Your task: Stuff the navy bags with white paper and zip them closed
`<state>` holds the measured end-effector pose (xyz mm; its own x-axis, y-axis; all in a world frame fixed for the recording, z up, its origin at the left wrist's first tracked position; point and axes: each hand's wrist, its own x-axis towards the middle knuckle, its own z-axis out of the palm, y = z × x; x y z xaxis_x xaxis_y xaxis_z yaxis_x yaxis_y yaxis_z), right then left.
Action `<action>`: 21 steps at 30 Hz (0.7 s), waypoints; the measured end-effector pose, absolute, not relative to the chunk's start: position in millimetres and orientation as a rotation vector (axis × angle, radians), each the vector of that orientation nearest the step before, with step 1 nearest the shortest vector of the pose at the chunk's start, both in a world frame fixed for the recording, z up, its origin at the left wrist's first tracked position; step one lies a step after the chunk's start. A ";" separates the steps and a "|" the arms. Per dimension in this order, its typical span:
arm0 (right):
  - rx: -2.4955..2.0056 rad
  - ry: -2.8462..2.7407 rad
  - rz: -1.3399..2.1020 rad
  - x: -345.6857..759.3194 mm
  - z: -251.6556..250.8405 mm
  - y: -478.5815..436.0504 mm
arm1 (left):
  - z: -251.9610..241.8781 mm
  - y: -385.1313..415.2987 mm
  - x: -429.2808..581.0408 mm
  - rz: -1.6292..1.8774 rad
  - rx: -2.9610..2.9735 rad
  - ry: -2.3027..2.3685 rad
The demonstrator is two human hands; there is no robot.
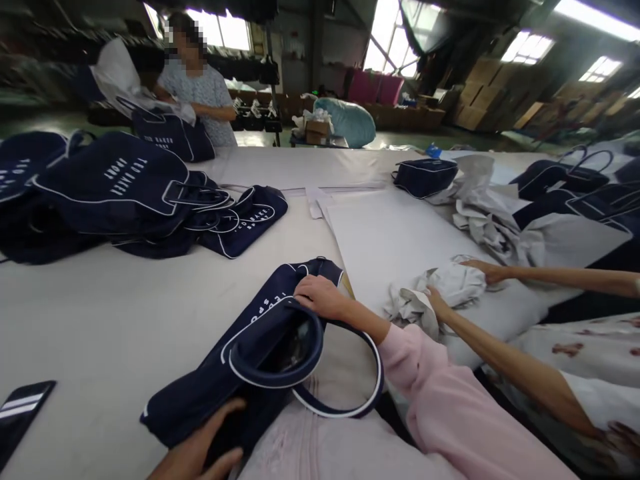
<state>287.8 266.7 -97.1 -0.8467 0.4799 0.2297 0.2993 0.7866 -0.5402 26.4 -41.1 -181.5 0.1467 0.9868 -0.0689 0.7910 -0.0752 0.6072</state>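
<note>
A navy handbag [250,333] with white piping and white lettering lies tilted on the table in front of me, its opening towards me. Two round handles stick out on the near side, one handle [377,373] looping over my lap. My right hand [323,297], in a pink sleeve, is closed over the bag's upper edge near the far end. At the lower end, my left hand [205,443] is against the bag's near side, thumb and fingers spread apart. Part of that hand is cut off by the frame's bottom edge.
Several navy bags [115,177] are piled at left. A dark striped object [23,420] lies at the left edge. At right, a co-worker's hands [440,303] hold crumpled paper [455,283]; a small navy bag [425,177] sits beyond. Another person [200,93] stands across the table.
</note>
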 end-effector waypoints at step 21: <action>-0.492 -3.134 0.306 343.1 -93.3 201.1 | -133.0 142.7 24.3 0.657 2.187 2.277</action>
